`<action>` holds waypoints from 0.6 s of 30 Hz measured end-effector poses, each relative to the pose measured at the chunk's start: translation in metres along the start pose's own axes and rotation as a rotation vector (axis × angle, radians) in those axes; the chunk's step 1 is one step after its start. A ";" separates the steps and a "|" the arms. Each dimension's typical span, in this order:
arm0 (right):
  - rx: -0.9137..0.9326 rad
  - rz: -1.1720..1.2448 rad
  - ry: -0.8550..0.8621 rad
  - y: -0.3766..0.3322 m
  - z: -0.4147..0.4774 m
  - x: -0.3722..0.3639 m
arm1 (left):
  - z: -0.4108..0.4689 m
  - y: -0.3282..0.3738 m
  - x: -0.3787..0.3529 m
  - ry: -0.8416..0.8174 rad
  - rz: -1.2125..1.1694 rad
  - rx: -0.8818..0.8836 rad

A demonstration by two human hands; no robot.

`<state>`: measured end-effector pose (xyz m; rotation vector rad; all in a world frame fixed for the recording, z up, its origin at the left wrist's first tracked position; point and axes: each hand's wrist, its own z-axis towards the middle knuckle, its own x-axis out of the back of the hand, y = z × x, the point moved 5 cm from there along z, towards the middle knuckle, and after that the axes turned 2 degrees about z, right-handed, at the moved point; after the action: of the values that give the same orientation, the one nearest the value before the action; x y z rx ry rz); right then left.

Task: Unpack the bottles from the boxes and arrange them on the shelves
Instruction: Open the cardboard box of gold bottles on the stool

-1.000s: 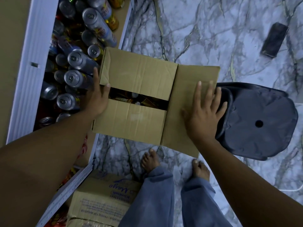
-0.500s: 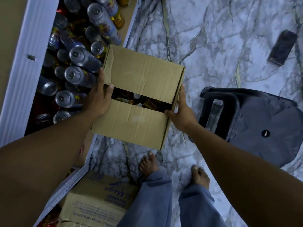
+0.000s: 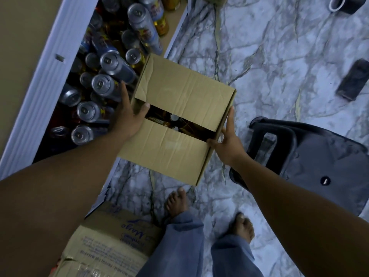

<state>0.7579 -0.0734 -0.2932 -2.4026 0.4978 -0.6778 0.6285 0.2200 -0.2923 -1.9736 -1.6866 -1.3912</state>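
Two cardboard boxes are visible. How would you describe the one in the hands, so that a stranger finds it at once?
Start at the white shelf of cans on the left. At its right edge, over the marble floor, the left hand and right hand hold a box. Unlike the printed box below, it is plain, with a dark gap between its flaps.

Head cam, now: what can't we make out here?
Head view:
- Box contents: only a dark slot between flaps shows; count and type unreadable.
- Right hand: lower fingers hidden behind the box wall.
- Lower box: print blurred, partly covered by the left arm, cut by bottom edge.
- Item at top right: cut off by top edge.
- Shelf: lower cans lost in shadow.
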 end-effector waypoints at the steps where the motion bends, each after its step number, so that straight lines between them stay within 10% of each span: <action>1: 0.002 -0.006 -0.010 -0.002 0.001 0.002 | -0.006 -0.003 -0.001 0.060 0.021 0.029; 18: 0.102 -0.606 -0.181 -0.055 0.015 0.044 | -0.135 -0.023 -0.048 0.355 -0.261 0.380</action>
<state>0.8117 -0.0463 -0.2541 -2.4860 -0.3521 -0.6975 0.5432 0.1055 -0.2642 -1.2598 -1.9050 -1.2820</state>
